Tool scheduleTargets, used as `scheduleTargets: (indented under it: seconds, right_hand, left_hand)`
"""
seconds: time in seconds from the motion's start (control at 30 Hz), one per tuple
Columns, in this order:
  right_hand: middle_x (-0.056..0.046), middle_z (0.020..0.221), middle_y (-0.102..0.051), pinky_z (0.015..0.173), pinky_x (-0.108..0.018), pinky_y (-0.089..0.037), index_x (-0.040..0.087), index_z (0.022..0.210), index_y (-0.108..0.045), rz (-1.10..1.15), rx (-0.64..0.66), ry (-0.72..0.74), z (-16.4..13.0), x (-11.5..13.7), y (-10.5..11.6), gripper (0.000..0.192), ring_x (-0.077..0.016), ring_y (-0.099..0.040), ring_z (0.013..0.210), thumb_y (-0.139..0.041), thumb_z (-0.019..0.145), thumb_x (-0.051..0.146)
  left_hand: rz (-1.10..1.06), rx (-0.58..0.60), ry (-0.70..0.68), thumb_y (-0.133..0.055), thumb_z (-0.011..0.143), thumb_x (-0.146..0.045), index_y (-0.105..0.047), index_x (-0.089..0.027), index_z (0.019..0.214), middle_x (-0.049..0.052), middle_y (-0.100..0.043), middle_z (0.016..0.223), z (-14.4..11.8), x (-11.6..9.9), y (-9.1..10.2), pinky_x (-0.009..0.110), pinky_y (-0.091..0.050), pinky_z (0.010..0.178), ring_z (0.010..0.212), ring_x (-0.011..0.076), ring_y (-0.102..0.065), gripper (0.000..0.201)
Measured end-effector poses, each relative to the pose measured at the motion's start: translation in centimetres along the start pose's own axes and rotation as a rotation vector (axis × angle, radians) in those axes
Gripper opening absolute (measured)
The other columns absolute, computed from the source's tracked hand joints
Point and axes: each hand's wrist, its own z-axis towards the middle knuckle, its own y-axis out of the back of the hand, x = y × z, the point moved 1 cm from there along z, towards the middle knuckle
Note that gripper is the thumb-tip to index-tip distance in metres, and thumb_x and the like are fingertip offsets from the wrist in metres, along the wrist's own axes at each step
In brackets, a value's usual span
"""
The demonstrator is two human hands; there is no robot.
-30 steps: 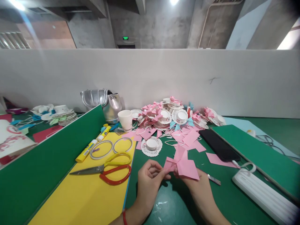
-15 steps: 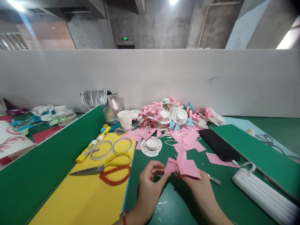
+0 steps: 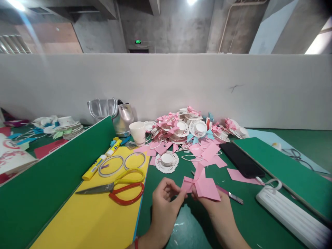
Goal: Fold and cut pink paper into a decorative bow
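Observation:
A folded pink paper bow (image 3: pixel 206 187) is held just above the green table between my hands. My left hand (image 3: pixel 167 202) pinches the tip of its left wing between thumb and fingers. My right hand (image 3: pixel 214 205) grips the bow from below near its centre, its fingers partly hidden by the paper. Behind the bow lies a craft knife (image 3: pixel 236 198), partly covered by my right hand. A white fringed paper-cup piece (image 3: pixel 167 162) rests on the table just beyond my hands.
Scissors (image 3: pixel 127 186), tape rolls (image 3: pixel 111 166) and glue sticks (image 3: pixel 93 167) lie on yellow card (image 3: pixel 85 221) at left. A paper cup (image 3: pixel 138 133) stands near a heap of decorated cup pieces (image 3: pixel 181 128). At right are a phone (image 3: pixel 241 159) and a power strip (image 3: pixel 290 211).
Both hands and the bow have barely moved, with a slight shift to the left. A little more of the craft knife shows behind my right hand.

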Motion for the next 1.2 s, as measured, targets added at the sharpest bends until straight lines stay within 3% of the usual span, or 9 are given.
scheduleTargets:
  seconds: [0.13,0.27,0.43,0.7,1.0,1.1,1.2]
  right_hand:
    - [-0.006,0.052,-0.063,0.043,-0.026,-0.037,0.011,0.05,-0.063,-0.014,-0.029,-0.005,-0.1,0.0,0.1,0.017,-0.0181,-0.052,0.05,-0.067,0.054,0.028]
    - [-0.006,0.055,-0.063,0.044,-0.025,-0.037,0.011,0.054,-0.063,-0.022,0.026,-0.006,0.1,0.0,0.3,0.012,-0.018,-0.052,0.053,-0.065,0.055,0.023]
    - [-0.004,0.052,-0.059,0.044,-0.025,-0.035,0.012,0.053,-0.061,-0.039,0.025,-0.007,0.2,0.3,0.4,0.011,-0.0156,-0.048,0.05,-0.064,0.056,0.022]
    - [0.0,0.05,-0.057,0.044,-0.024,-0.037,0.013,0.051,-0.058,-0.042,0.049,0.005,-0.2,1.2,0.0,0.012,-0.0138,-0.044,0.05,-0.066,0.051,0.021]
    - [-0.002,0.052,-0.061,0.047,-0.025,-0.04,0.014,0.053,-0.06,-0.014,0.093,0.027,0.1,0.6,0.3,0.007,-0.0167,-0.051,0.051,-0.063,0.055,0.019]
    - [-0.004,0.058,-0.064,0.052,-0.027,-0.044,0.014,0.06,-0.063,0.072,0.154,0.098,0.3,0.4,0.4,0.01,-0.0199,-0.057,0.057,-0.062,0.058,0.024]
    - [-0.004,0.059,-0.064,0.052,-0.028,-0.044,0.014,0.062,-0.062,0.051,0.108,0.163,0.5,0.1,0.7,0.012,-0.0197,-0.057,0.057,-0.062,0.059,0.026]
  left_hand:
    - [-0.116,0.033,0.138,-0.067,0.056,-0.014,-0.044,-0.018,0.058,-0.006,-0.055,0.047,0.0,0.1,-0.1,0.019,-0.046,0.048,0.047,0.0126,-0.06,0.023]
    - [-0.163,0.092,0.235,-0.067,0.058,-0.017,-0.054,-0.015,0.069,0.002,-0.067,0.054,0.2,0.6,0.0,0.023,-0.05,0.056,0.055,0.0167,-0.065,0.017]
    - [-0.156,0.101,0.232,-0.065,0.062,-0.02,-0.055,-0.014,0.074,0.005,-0.07,0.061,0.4,0.9,0.1,0.024,-0.049,0.06,0.059,0.0169,-0.065,0.016]
    - [-0.086,0.138,0.112,-0.071,0.058,-0.017,-0.055,-0.015,0.066,-0.003,-0.064,0.056,0.3,0.6,-0.2,0.016,-0.044,0.054,0.056,0.0107,-0.06,0.018]
    - [-0.185,0.198,0.223,-0.065,0.062,-0.016,-0.064,-0.011,0.072,0.005,-0.07,0.063,0.3,0.5,-0.3,0.02,-0.047,0.059,0.061,0.0153,-0.064,0.011]
    - [-0.166,0.18,0.265,-0.067,0.062,-0.018,-0.062,-0.01,0.075,0.008,-0.071,0.066,0.4,0.7,-0.3,0.022,-0.047,0.061,0.063,0.0171,-0.065,0.016]
    - [-0.165,0.153,0.274,-0.067,0.062,-0.018,-0.058,-0.011,0.074,0.008,-0.071,0.064,0.3,0.9,-0.1,0.023,-0.047,0.062,0.063,0.0176,-0.065,0.017]
